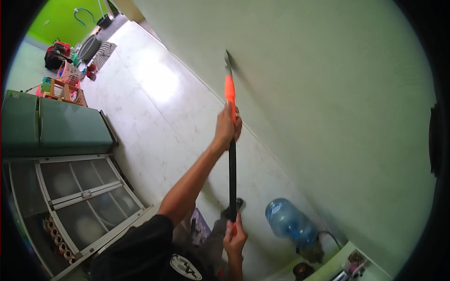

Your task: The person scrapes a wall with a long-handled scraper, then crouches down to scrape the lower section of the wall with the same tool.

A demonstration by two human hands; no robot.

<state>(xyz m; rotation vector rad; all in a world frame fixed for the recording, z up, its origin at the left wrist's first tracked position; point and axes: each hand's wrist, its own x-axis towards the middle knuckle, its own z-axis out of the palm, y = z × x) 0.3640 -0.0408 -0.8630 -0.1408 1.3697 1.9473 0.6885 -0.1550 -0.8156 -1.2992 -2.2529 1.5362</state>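
A long pole (233, 180) with a black shaft, an orange upper section and a metal tip runs up the middle of the view. My left hand (226, 126) is wrapped round it where the orange section meets the black. Lower down, my right hand (236, 236) grips the pole near its bottom end, by a small orange-red part. The metal tip (228, 62) is in front of the pale green wall (328, 93), with a shadow beside it; whether they touch is unclear.
A blue water bottle (286, 220) lies on the white floor (154, 122) by the wall. Left are a green refrigerator (70, 124) and a glass-doored cabinet (89, 187). Baskets (69, 74) stand farther back. A shelf (344, 262) with small objects is at the lower right.
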